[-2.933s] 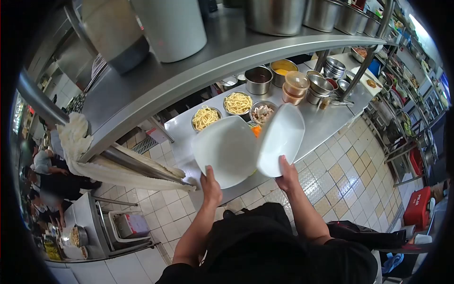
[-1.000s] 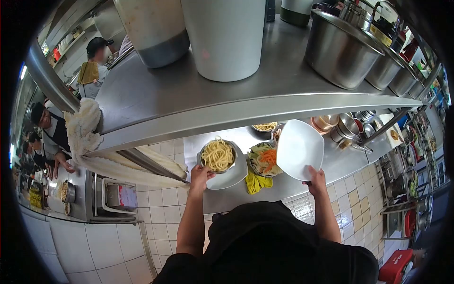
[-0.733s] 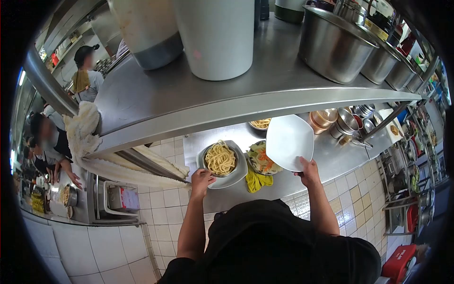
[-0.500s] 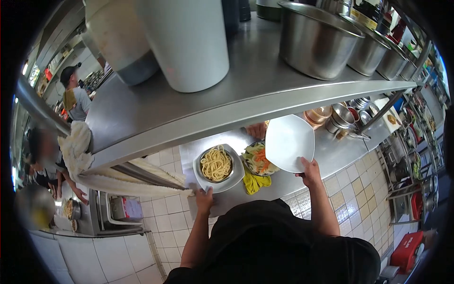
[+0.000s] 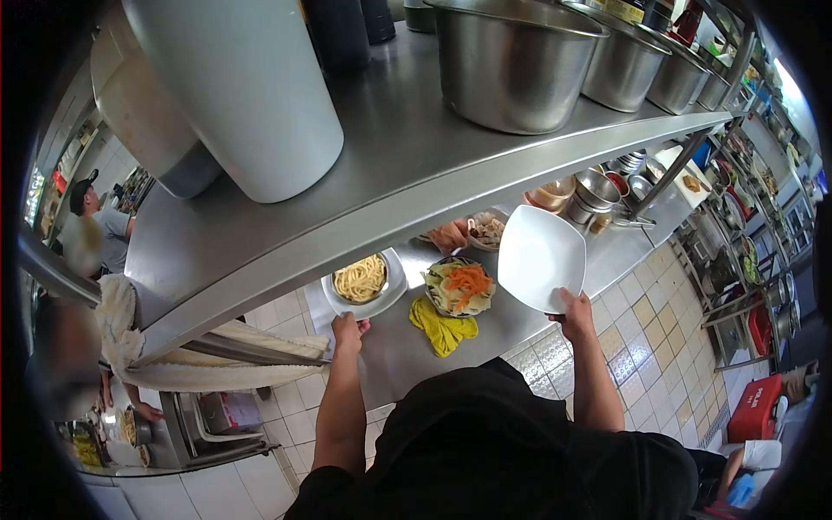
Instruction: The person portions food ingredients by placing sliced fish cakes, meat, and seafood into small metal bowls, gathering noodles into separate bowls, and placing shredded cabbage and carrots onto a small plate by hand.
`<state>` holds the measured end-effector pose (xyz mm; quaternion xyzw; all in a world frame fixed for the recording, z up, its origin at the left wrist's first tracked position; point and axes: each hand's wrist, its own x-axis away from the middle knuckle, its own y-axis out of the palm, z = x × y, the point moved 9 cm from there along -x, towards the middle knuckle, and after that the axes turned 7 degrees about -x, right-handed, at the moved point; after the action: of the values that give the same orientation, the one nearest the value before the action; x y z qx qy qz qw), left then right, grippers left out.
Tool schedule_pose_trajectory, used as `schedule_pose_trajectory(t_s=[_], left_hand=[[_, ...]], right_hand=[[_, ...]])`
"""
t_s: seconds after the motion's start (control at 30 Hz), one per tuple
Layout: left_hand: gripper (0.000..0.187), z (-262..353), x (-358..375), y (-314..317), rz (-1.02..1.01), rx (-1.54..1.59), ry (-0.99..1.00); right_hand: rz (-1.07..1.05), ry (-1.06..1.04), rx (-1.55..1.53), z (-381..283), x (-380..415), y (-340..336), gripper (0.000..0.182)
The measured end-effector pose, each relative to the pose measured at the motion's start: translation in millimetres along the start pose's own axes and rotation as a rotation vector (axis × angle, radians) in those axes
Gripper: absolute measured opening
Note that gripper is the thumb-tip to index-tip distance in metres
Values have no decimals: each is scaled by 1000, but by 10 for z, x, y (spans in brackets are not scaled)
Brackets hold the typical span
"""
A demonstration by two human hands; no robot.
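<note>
Head view, only 1 view supplied. At centre frame, the person's left hand (image 5: 348, 328) grips the near rim of a white plate (image 5: 392, 290), fingers closed on its edge. This plate rests on the steel counter (image 5: 394, 355) and carries a metal bowl of noodles (image 5: 360, 278). At centre right, the right hand (image 5: 575, 313) is clamped on the lower edge of a second white plate (image 5: 542, 257), held tilted above the counter, clear of the surface.

Between the 2 plates sits a bowl of shredded vegetables (image 5: 458, 288), orange and pale green, just beside the tilted plate. A yellow cloth (image 5: 441, 325) lies on the counter directly below that bowl in the frame. Behind the vegetables, another person's hand (image 5: 450, 235) shows under the shelf edge, beside a further bowl of food (image 5: 487, 229).

Across the upper frame runs a steel shelf (image 5: 381, 165) bearing a white container (image 5: 238, 91) at upper left and a large steel pot (image 5: 511, 61) at upper centre. Small metal bowls (image 5: 598, 186) stand stacked at right.
</note>
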<state>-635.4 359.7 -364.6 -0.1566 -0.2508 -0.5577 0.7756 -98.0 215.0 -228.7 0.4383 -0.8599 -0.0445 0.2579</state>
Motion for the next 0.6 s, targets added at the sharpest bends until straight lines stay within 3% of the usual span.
schedule_pose_trajectory(t_s=[0.1, 0.13, 0.27, 0.3, 0.37, 0.47, 0.6], left_hand=[[24, 82, -53, 115, -42, 83, -24], [33, 75, -15, 123, 5, 89, -52], [44, 7, 477, 397, 23, 1, -12], [44, -97, 553, 487, 25, 2, -13], [41, -240, 707, 915, -208, -126, 18], [30, -182, 953, 1426, -304, -197, 152], [20, -254, 777, 1725, -349, -263, 163]], right_hand=[[34, -29, 40, -115, -7, -47, 24], [34, -30, 43, -143, -7, -61, 24], [1, -29, 43, -235, -133, -142, 25], [-17, -11, 59, -221, -165, -162, 26], [-46, 32, 90, -192, -227, -145, 26], [-85, 133, 117, 10, -414, -84, 26], [-139, 241, 48, 464, -910, 96, 27]])
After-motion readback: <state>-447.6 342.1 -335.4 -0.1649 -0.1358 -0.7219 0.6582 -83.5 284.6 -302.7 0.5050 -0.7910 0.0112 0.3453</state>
